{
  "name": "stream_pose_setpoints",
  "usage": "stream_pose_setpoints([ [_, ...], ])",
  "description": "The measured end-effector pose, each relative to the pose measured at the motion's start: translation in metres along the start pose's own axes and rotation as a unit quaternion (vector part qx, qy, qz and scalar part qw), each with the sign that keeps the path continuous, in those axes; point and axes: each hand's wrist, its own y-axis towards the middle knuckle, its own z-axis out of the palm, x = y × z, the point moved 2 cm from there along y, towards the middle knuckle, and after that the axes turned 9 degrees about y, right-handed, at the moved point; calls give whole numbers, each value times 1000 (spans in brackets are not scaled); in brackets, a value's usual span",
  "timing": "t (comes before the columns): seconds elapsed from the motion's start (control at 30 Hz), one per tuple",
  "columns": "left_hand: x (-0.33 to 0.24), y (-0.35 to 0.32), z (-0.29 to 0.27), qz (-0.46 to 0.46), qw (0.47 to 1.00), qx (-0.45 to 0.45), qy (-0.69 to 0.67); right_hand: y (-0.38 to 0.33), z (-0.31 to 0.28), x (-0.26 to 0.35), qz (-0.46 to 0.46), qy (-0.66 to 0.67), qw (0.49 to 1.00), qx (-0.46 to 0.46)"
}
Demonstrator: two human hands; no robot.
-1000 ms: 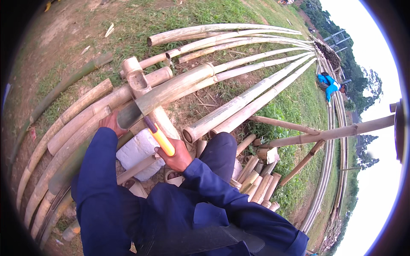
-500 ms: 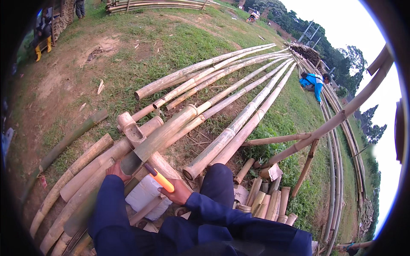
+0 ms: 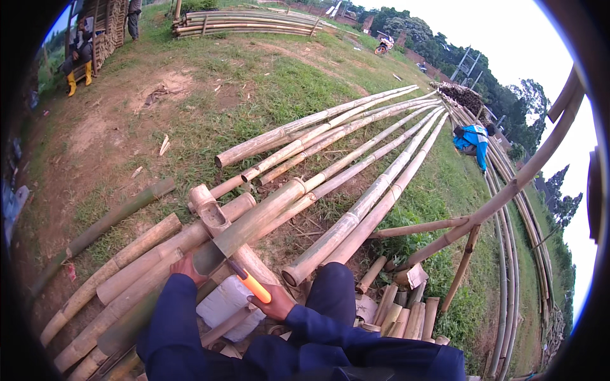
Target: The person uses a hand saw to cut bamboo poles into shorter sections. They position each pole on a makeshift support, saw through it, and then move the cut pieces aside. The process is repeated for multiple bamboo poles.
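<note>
We are bracing the long bamboo pole (image 3: pixel 267 213), propped on a short upright stump (image 3: pixel 208 209), with our left hand (image 3: pixel 185 267) wrapped at its cut end; our right hand (image 3: pixel 274 306) is gripping an orange-handled blade (image 3: pixel 249 283) there.

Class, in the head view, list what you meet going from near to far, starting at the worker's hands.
Right hand on orange-handled tool → left hand on bamboo pole → long poles on the grass → far stacked poles.

Long bamboo poles (image 3: pixel 356 146) fanned ahead, short offcuts (image 3: pixel 400 314) at right, stacked poles (image 3: pixel 114 273) at left, crouching person (image 3: pixel 471 141) far right behind.
</note>
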Motion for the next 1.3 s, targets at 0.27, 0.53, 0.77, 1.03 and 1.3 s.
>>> stream_pose_setpoints([
  [0.27,-13,3,-7,-15,1000,22,-7,-108,-46,24,49,-29,998,-6],
  [0.53,-2,-6,-9,-11,1000,9,13,9,10,7,-10,7,1000,-28],
  [0.77,-4,-4,-12,-17,999,38,0,-105,-43,36,58,2,998,-8],
  [1.03,-3,3,-3,-2,999,34,-1,7,7,-4,-4,-1,999,-33],
  [1.3,1,-1,-14,-19,999,37,-3,-108,-43,41,38,-30,998,-30],
])
